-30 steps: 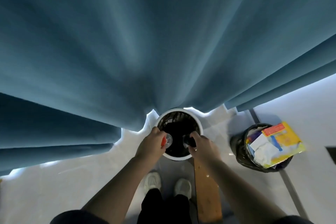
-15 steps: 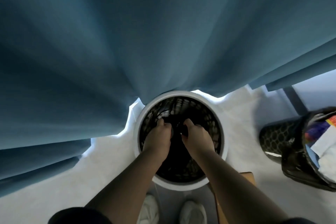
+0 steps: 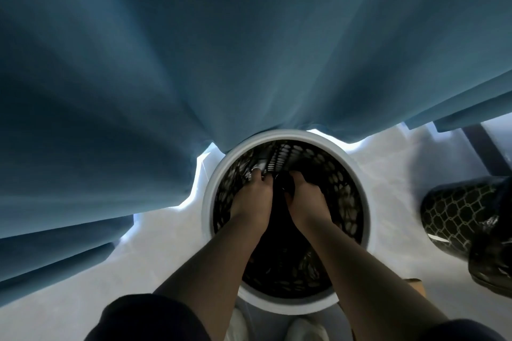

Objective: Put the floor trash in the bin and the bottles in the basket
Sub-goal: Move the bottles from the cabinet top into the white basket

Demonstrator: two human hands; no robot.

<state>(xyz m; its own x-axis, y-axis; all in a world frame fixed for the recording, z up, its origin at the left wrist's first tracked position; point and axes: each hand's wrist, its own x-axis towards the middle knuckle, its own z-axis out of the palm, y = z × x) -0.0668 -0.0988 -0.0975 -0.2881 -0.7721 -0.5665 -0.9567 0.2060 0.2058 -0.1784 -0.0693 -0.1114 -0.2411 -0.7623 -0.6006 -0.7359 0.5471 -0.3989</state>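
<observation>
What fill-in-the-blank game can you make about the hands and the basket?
1. The basket has a ___ rim.
2. The left hand, gripping a clear bottle, and right hand, gripping a dark bottle, reach ___ the basket.
3. The curtain behind is ___.
4. The mesh bin stands on the person's ___.
Missing words: white; inside; blue; right.

Both hands are deep in the white-rimmed basket (image 3: 288,135). The left hand (image 3: 250,201) grips a clear bottle (image 3: 256,168) by the mesh wall; the right hand (image 3: 306,202) holds what seems a dark bottle (image 3: 289,183). A blue curtain (image 3: 194,50) hangs behind, with the bin (image 3: 454,216) to the right.
</observation>
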